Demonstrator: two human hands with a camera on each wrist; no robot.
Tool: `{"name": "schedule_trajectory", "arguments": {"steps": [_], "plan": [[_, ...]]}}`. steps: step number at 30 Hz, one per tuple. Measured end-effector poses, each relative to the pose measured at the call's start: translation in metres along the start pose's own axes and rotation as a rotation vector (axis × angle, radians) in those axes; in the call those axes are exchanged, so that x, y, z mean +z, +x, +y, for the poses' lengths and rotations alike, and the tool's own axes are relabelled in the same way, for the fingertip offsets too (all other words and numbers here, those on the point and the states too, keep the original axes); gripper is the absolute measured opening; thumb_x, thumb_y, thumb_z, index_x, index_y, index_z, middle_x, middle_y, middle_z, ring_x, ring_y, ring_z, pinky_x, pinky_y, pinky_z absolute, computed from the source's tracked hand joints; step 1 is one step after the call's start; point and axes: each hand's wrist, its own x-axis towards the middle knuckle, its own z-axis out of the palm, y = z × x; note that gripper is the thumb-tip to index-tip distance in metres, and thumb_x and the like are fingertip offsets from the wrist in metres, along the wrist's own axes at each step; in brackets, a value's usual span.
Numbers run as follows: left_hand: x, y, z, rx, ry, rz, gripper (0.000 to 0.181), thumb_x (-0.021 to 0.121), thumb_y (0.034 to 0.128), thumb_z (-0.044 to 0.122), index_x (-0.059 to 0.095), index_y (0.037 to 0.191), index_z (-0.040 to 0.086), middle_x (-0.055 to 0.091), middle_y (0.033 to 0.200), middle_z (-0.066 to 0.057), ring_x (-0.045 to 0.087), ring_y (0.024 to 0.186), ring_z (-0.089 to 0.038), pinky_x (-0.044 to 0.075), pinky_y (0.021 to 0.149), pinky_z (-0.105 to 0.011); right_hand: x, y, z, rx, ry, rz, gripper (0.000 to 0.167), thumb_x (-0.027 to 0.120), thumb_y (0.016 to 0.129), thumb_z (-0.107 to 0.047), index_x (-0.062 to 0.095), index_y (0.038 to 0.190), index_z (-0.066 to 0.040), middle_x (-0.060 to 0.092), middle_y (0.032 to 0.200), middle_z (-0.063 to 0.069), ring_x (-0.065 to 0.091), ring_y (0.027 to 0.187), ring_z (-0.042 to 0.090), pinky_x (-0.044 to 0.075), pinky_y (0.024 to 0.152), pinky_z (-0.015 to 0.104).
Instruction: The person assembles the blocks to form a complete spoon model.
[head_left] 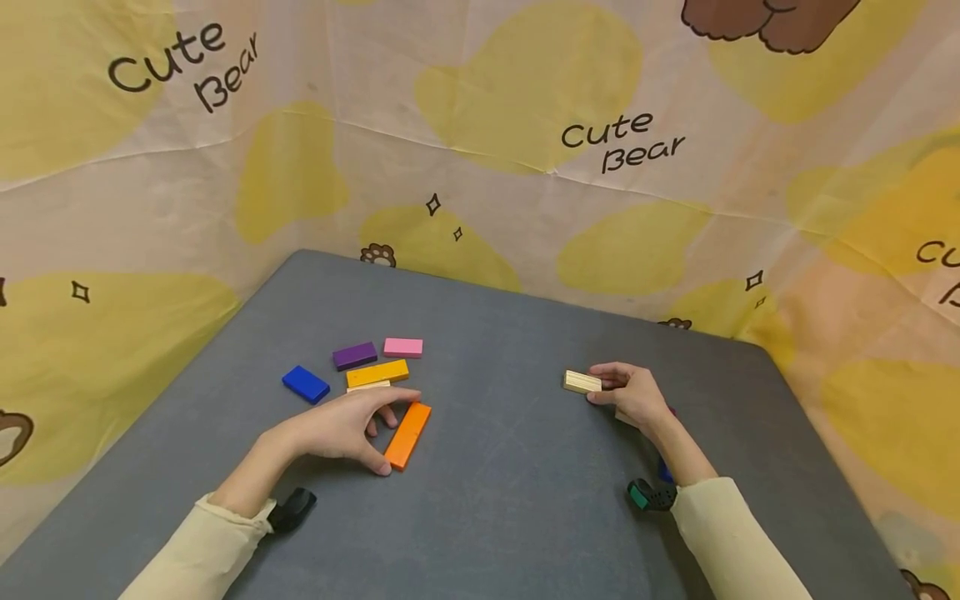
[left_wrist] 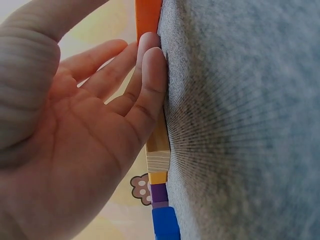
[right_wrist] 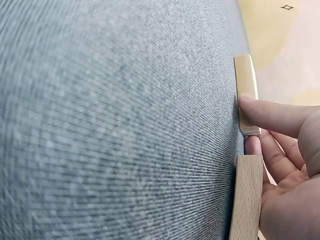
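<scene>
In the head view, my left hand [head_left: 337, 427] spans an orange block [head_left: 408, 437] lying flat on the table, with thumb and index finger at its two ends. The left wrist view shows part of this orange block [left_wrist: 148, 19] beyond the other fingers. Just behind that hand lies a pale wooden block [head_left: 367, 387], partly covered by it. Over on the right, my right hand [head_left: 636, 398] pinches another pale wooden block [head_left: 581, 382] between thumb and fingers. A further wooden block [right_wrist: 247, 197] lies close under the right palm, mostly hidden from the head view.
Beyond the left hand lie a yellow-orange block [head_left: 377, 372], a purple block [head_left: 355, 356], a pink block [head_left: 403, 347] and a blue block [head_left: 305, 384]. Another blue piece [head_left: 666, 470] peeks out behind the right wrist. Patterned cloth [head_left: 487, 125] hangs along the grey table's [head_left: 502, 517] far edge.
</scene>
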Motion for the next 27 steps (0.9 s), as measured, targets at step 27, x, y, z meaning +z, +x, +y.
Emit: {"name": "schedule_trajectory", "arguments": {"steps": [27], "plan": [[0.003,0.006,0.015,0.047,0.065,0.054,0.092,0.09,0.069,0.04,0.045,0.146,0.017,0.056,0.116,0.009,0.056,0.093,-0.015,0.049,0.076,-0.03,-0.001,0.002,0.003,-0.014,-0.008,-0.006,0.041,0.083,0.079,-0.009,0.07,0.117,-0.003,0.069,0.108,0.011,0.057,0.097,0.026,0.046,0.08,0.032]]}}
